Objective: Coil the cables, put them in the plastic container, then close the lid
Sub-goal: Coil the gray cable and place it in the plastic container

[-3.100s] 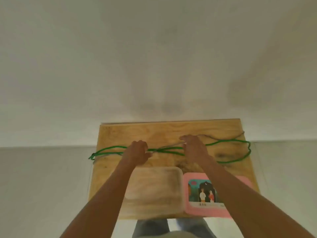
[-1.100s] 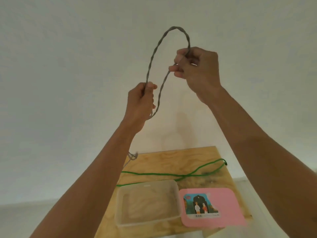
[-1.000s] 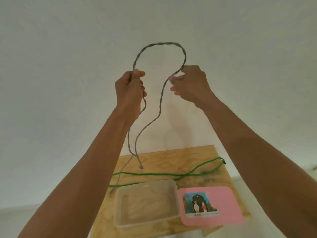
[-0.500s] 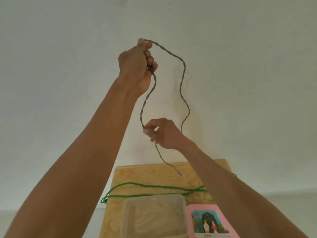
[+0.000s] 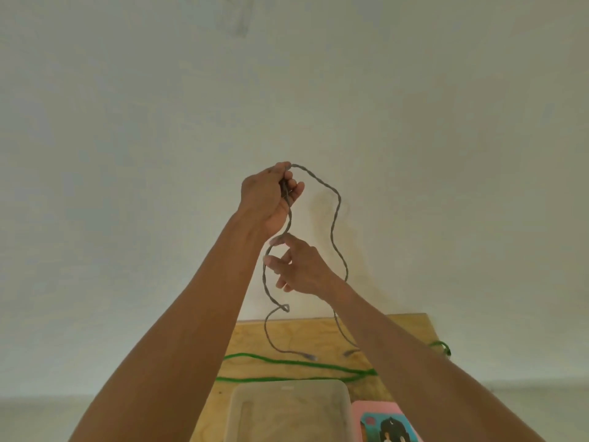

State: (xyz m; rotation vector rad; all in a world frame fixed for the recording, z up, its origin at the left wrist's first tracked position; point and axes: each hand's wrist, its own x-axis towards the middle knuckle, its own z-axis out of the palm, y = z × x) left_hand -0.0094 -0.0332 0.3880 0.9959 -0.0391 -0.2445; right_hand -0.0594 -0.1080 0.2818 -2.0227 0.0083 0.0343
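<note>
My left hand (image 5: 269, 196) is raised in front of the wall and grips the top of a twisted grey cable (image 5: 335, 215). Two strands hang from it, and both plug ends rest on the wooden table (image 5: 401, 330). Just below, my right hand (image 5: 298, 267) has relaxed, spread fingers, and the left strand runs between its thumb and forefinger. That strand has a small kink lower down. A green cable (image 5: 302, 364) lies stretched across the table. The clear plastic container (image 5: 287, 383) stands empty at the table's near edge, with its pink lid (image 5: 376, 409) flat beside it on the right.
A plain white wall rises directly behind the small table. The green cable's right end hangs over the table's right edge. Pale floor shows on both sides of the table.
Both hands lifted the grey cable off the table. In the last half second the hands have come closer together, and my right hand's pinch on the strand has loosened.
</note>
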